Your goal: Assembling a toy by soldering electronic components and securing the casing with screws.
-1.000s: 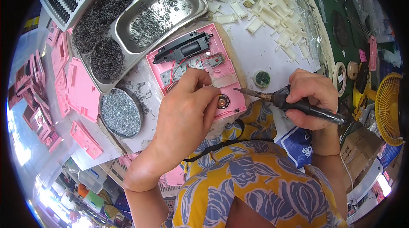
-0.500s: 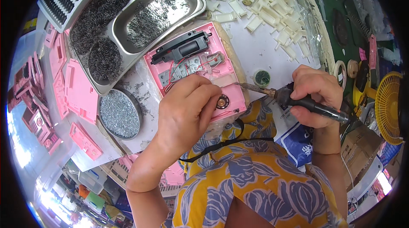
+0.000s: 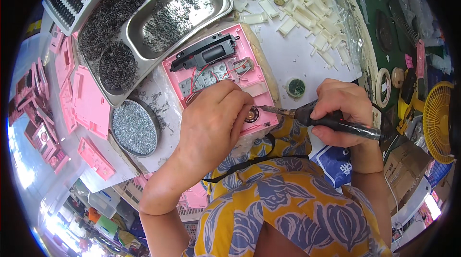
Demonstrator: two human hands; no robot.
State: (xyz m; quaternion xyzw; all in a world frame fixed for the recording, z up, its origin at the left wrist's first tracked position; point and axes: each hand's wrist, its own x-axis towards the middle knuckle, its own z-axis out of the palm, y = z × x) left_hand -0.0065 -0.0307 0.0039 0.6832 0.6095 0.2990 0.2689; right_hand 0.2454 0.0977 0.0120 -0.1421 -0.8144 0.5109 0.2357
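Observation:
A pink plastic housing [image 3: 268,97] lies open in front of me, with a black mechanism [image 3: 211,56], a metal plate with red wires [image 3: 206,78], a small motor [image 3: 243,66] and a round speaker [image 3: 251,114] inside. Over its near left part, my left hand [image 3: 211,125] is closed in a pinch beside the speaker; whatever its fingertips hold is hidden. My right hand [image 3: 343,110] is wrapped round the black handle of a soldering iron [image 3: 331,121]. The iron's tip reaches the speaker's edge, close to my left fingertips; whether they touch I cannot tell.
Metal trays [image 3: 218,5] of small dark springs stand far left, above a round tin [image 3: 135,127] of tiny metal parts. White plastic pieces [image 3: 312,12] are heaped far right. A small green-filled pot [image 3: 295,87] sits near the iron. Pink shells [image 3: 89,103] lie left; a yellow fan [image 3: 438,121] stands right.
My right hand has brought the soldering iron left and slightly nearer, its tip going from beside the pale block down to the speaker. My left hand has shifted only slightly.

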